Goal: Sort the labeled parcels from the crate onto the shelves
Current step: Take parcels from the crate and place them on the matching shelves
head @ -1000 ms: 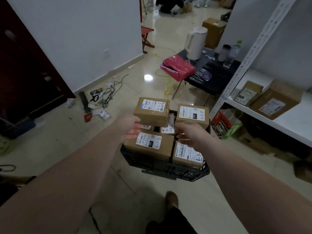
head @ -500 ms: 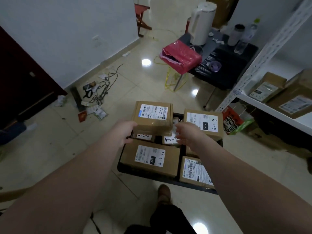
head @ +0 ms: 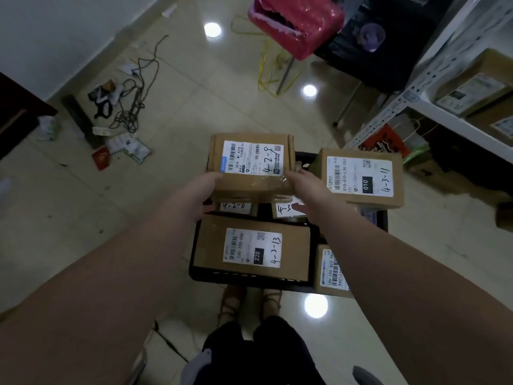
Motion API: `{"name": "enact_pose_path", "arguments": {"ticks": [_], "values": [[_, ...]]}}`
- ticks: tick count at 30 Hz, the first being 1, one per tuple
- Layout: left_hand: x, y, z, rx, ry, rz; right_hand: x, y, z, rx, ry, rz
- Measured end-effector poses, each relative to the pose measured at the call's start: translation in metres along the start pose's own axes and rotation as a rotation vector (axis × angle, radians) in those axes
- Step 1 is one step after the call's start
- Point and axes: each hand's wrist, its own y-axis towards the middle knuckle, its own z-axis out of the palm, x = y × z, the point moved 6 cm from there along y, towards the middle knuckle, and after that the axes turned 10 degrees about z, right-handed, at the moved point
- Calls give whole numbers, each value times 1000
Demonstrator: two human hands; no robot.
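both hands hold one cardboard parcel marked 4-2-8 point(head: 251, 162) just above the black crate point(head: 249, 279), label facing up. the left hand point(head: 201, 190) grips its near left corner, thumb along the side and fingers point(head: 206, 210) curled underneath. the right hand point(head: 305, 187) grips the near right corner the same way, with its fingers point(head: 298, 208) tucked under the base.

the crate stands on the tiled floor, just in front of the person's feet. inside it, the parcel marked 4-3-13 point(head: 251, 247) lies at the near left and the parcel marked 4-3-11 point(head: 361, 177) at the far right. two more labels peek out beneath the held box, and another parcel at the near right is partly hidden by the right forearm.

the white metal shelf point(head: 455, 126) stands to the right, well apart from the held parcel, with two boxes point(head: 472, 90) on it. a tangle of cables point(head: 133, 101) lies on the floor to the left. a pink bag point(head: 297, 20) hangs over the edge of a dark desk point(head: 388, 56) farther back.
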Motion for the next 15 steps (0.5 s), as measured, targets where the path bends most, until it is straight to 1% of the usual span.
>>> {"name": "enact_pose_path", "arguments": {"ticks": [3, 5, 8, 11, 13, 15], "values": [[1, 4, 0, 47, -20, 28, -5, 4, 2, -16, 38, 21], [-6, 1, -3, 46, -44, 61, -5, 1, 2, -22, 111, 38], [-26, -9, -11, 19, -103, 133, 2, -14, 5, -24, 202, 32], [-56, -30, -17, 28, -173, 231, 11, -34, 3, -30, 324, 10], [-77, -48, -19, 68, -214, 298, 17, -50, -2, -18, 414, -15], [-95, -59, -18, 144, -251, 345, 21, -67, -9, 24, 536, -33]]}}
